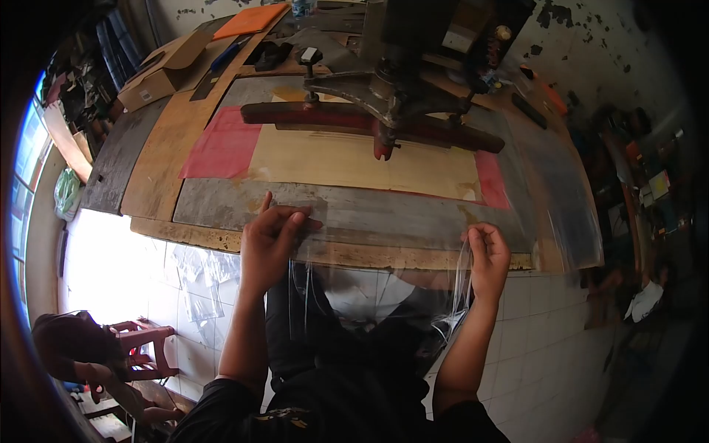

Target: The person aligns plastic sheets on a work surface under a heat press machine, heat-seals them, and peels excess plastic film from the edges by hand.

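A clear plastic sheet point(384, 255) is stretched between my two hands, over the front edge of the worktable. My left hand point(277, 236) pinches its left side between thumb and fingers. At the opposite side, my right hand point(486, 251) grips the sheet's edge, with folds hanging below the fingers. Beyond the hands lies a grey metal plate point(244, 199) bearing a cream-coloured panel point(354, 159) with red strips at both ends. Above that panel stands a press bar point(317, 118) on a dark metal bracket. The exact outline of the sheet is hard to see.
An open cardboard box point(159, 77) and an orange folder point(251, 20) lie at the back left. More clear plastic point(565, 214) drapes over the table's right side. Another person point(74, 347) is at the lower left, near a reddish stool point(151, 343).
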The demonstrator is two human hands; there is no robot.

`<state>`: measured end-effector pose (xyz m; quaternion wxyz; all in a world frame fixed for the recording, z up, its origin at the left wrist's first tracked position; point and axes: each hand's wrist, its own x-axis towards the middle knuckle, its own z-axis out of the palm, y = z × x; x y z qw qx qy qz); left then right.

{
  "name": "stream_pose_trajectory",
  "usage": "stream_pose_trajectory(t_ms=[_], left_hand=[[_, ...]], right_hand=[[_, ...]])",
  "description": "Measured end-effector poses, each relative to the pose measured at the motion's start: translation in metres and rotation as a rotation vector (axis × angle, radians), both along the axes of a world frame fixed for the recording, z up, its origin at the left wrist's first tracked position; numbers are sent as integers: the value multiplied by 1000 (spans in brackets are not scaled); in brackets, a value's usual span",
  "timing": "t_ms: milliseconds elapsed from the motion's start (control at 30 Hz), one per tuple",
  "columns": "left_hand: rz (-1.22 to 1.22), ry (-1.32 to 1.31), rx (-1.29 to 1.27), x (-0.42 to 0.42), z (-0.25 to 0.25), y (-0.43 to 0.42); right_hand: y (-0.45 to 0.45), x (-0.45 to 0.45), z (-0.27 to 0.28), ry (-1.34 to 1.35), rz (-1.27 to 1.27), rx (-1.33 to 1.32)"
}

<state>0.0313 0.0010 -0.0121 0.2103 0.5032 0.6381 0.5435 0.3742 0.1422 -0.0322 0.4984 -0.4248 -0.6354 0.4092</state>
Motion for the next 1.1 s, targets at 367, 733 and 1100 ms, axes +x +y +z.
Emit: stream_pose_trajectory(t_ms=[367,733,1100], left_hand=[[27,40,-7,-1,-2,-1],[279,467,258,25,-48,-35],[296,844,496,6,-100,-27]], right_hand=[[1,3,0,64,33,-3],[-40,9,-13,-68,60,143],[-9,-3,-87,-386,-194,1109]])
